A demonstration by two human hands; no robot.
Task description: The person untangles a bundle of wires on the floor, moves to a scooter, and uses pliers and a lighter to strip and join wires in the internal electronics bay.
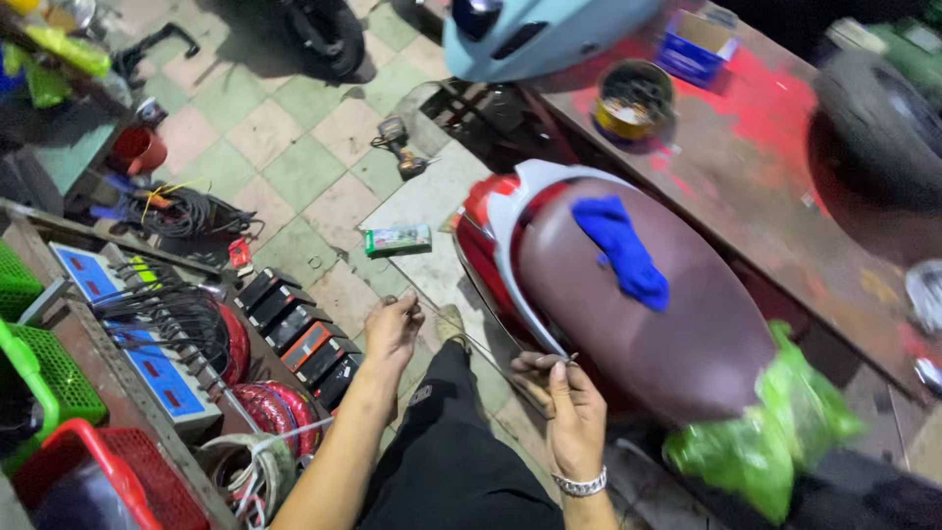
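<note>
I crouch beside a red and white scooter (491, 236) with a maroon seat (667, 324). My right hand (569, 402), a metal bracelet on its wrist, pinches a thin wire (491, 358) close to the scooter's white side trim (535, 314). My left hand (392, 329) is curled with its fingertips together, holding the other end of that wire above the tiled floor. A blue cloth (620, 250) lies on the seat. A green plastic bag (775, 432) sits at the seat's near end.
Several black batteries (299, 334) line the floor beside a rack with blue chargers (128, 334) and cable coils. A cordless drill (397, 142) and a small green box (397, 239) lie on the tiles. A red-stained bench (765, 167) holds a tin (633, 98) and a blue box (697, 44).
</note>
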